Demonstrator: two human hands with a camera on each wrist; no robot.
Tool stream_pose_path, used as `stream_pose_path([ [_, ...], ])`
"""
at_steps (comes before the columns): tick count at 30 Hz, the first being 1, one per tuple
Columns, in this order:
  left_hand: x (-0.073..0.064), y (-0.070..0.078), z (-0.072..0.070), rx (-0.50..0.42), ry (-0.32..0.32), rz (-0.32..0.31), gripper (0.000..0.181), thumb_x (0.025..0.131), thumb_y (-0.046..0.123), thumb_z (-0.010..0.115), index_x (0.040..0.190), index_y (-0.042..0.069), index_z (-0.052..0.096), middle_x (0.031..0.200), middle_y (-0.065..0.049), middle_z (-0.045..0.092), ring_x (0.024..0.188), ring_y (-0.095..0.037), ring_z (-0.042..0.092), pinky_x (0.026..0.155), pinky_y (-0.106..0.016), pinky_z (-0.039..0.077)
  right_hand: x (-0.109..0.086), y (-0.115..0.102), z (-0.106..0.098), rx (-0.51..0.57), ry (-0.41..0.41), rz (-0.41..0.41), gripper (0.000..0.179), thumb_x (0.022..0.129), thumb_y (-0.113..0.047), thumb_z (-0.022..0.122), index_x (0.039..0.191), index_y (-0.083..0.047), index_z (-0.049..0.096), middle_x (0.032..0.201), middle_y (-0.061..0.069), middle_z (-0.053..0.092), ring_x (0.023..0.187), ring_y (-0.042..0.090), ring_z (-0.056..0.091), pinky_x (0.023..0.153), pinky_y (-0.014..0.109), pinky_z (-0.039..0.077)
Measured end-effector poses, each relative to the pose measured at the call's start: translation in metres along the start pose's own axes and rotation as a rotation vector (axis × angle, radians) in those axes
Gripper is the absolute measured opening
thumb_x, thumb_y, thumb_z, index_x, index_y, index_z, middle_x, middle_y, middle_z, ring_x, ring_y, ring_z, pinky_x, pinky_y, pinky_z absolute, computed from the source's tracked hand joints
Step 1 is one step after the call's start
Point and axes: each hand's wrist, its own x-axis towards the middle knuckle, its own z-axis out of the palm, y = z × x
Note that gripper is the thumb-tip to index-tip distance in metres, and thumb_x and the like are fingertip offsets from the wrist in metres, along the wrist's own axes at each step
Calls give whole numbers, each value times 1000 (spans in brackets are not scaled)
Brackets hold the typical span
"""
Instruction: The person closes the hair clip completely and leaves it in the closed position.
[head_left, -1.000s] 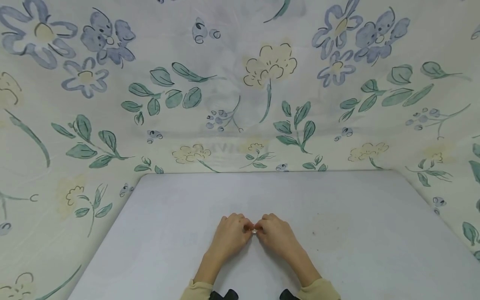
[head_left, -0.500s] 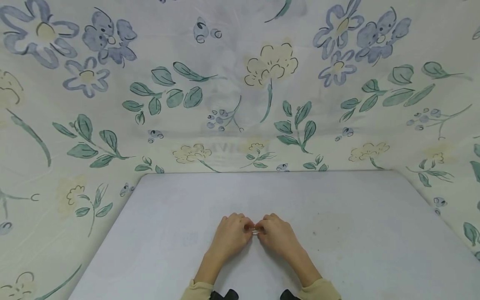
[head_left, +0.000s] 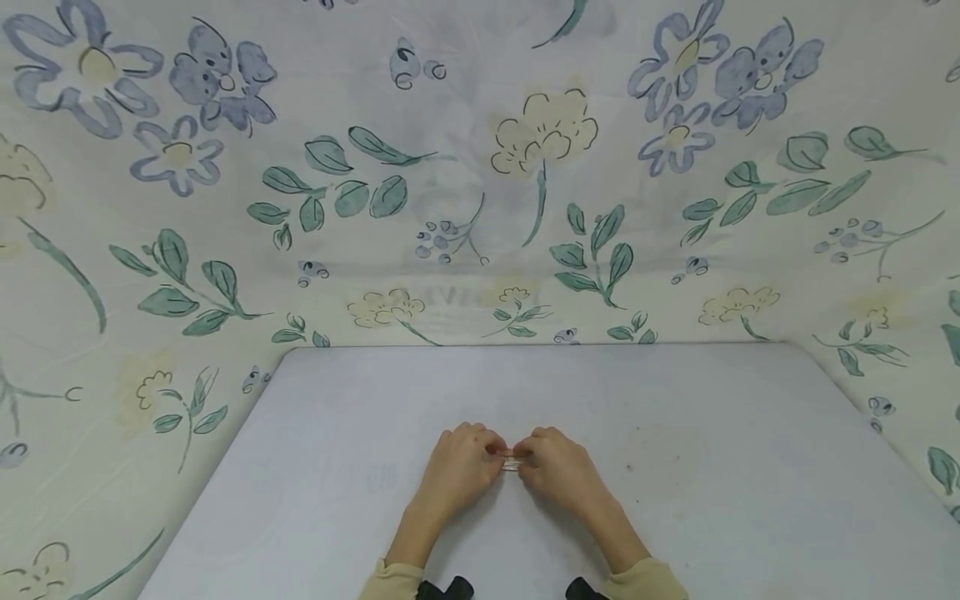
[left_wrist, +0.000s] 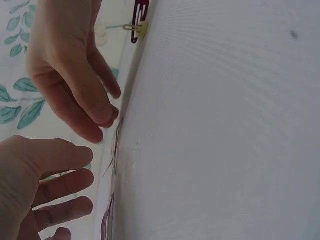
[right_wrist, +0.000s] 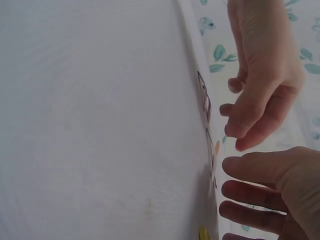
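In the head view my left hand (head_left: 465, 467) and right hand (head_left: 555, 468) sit close together over the middle of the table, fingertips bent inward and down. Thin pale-brown looped strands (head_left: 511, 468) show in the narrow gap between them. In the left wrist view, a thin brown loop (left_wrist: 115, 147) and a purplish loop (left_wrist: 105, 225) lie by the fingertips. A dark red loop (left_wrist: 135, 36) and a yellow piece (left_wrist: 144, 28) are farther up. The right wrist view has dark thin loops (right_wrist: 204, 97) beside the fingers, plus a yellow piece (right_wrist: 204, 233). My fingers look loosely bent.
The white tabletop (head_left: 390, 392) has a straight far edge and a few small dark specks right of the hands. Floral fabric (head_left: 450, 183) hangs behind and along both sides. Black wrist mounts (head_left: 450, 587) show at the bottom by the sleeves.
My hands have drawn slightly apart, and the gap between the fingertips is wider. More of the thin strands now shows in it than one second ago.
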Motion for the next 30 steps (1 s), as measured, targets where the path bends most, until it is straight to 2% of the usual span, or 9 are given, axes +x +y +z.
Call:
stream_pose_path([
  [9, -1, -2, -3, -25, 21, 1, 6, 81, 18, 78, 86, 16, 74, 80, 4, 67, 78, -16, 60, 71, -38, 47, -3, 6, -9, 41, 9, 42, 22, 83, -12, 77, 105, -12, 74, 96, -1, 69, 94, 20, 65, 75, 39, 55],
  [14, -1, -1, -5, -40, 40, 6, 9, 79, 16, 78, 88, 15, 74, 81, 3, 68, 79, -15, 59, 71, -37, 47, -5, 10, -12, 84, 25, 75, 25, 84, -13, 77, 109, -12, 72, 103, 0, 69, 102, 22, 65, 84, 43, 55],
  [23, 0, 1, -7, -109, 38, 1, 12, 83, 20, 77, 94, 15, 75, 87, 4, 70, 80, -13, 58, 72, -34, 46, -9, 15, -18, 133, 28, 134, 29, 86, -16, 76, 114, -13, 70, 109, 1, 68, 107, 23, 63, 91, 46, 53],
  [30, 0, 6, -8, -196, 21, -12, 18, 84, 15, 74, 102, 12, 73, 97, 1, 71, 92, -19, 63, 79, -38, 50, -16, 22, -24, 165, 50, 157, 29, 86, -16, 76, 114, -14, 71, 110, -2, 67, 107, 22, 64, 92, 45, 53],
])
